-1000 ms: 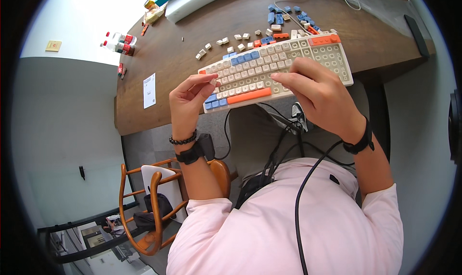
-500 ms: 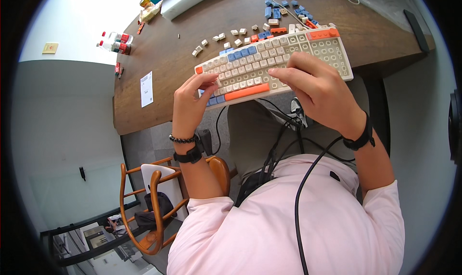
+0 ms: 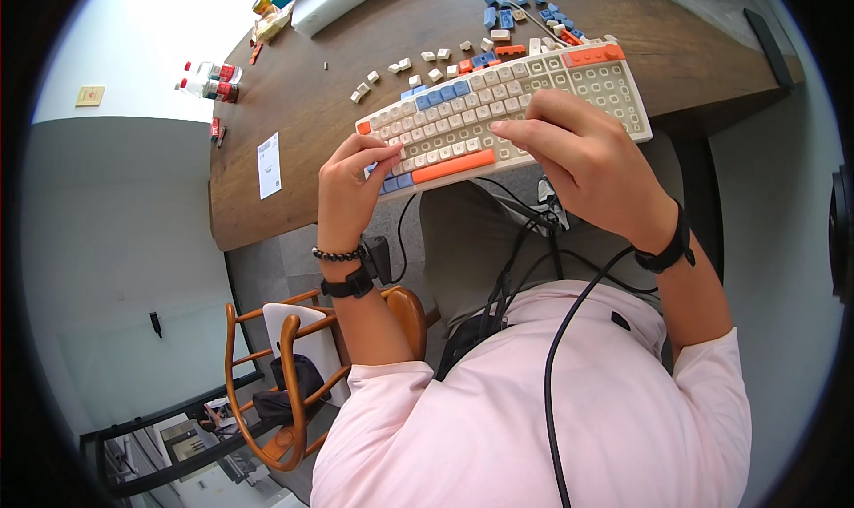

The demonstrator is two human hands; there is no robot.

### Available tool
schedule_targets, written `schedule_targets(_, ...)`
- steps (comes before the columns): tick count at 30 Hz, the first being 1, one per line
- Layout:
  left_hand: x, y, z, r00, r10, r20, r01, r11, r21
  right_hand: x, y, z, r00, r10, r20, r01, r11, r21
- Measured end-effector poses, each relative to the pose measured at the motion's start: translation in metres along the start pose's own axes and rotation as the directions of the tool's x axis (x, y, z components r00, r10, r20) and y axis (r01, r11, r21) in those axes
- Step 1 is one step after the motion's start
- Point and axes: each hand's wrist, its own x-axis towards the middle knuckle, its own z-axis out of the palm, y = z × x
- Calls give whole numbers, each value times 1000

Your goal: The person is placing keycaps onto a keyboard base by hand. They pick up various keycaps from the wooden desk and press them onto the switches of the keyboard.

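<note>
I hold the keyboard [image 3: 503, 108] above the desk [image 3: 302, 125] edge, my left hand [image 3: 349, 183] clamping its corner; it sits lower than before. My right hand [image 3: 583, 152] now rests fingers-down on keys, ready for pressing caps.

This looks like an office or hobby workroom. A long dark brown wooden desk [image 3: 294, 81] carries a cream, blue and orange mechanical keyboard [image 3: 498, 116], scattered loose keycaps [image 3: 427, 63] and a printed paper sheet [image 3: 269, 165]; a curved wooden chair [image 3: 267, 374] stands beside plain grey walls.

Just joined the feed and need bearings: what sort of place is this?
Likely an office or home workspace: a brown wooden desk, a keyboard with loose keycaps scattered behind it, and a wooden chair beside the person.
</note>
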Motion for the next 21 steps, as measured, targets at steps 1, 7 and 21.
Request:
schedule_targets(1,0,1,-1,1000,-12,20,11,1000,15,0,0,0,1000,-4,-5,4,1000,-1)
schedule_targets(7,-1,11,1,999,-35,33,33,997,72,0,1,1,1000,-12,-10,11,1000,-8)
schedule_targets(21,-1,11,0,999,3,40,-3,1000,-1,0,1,1,999,-29,-32,28,999,-15)
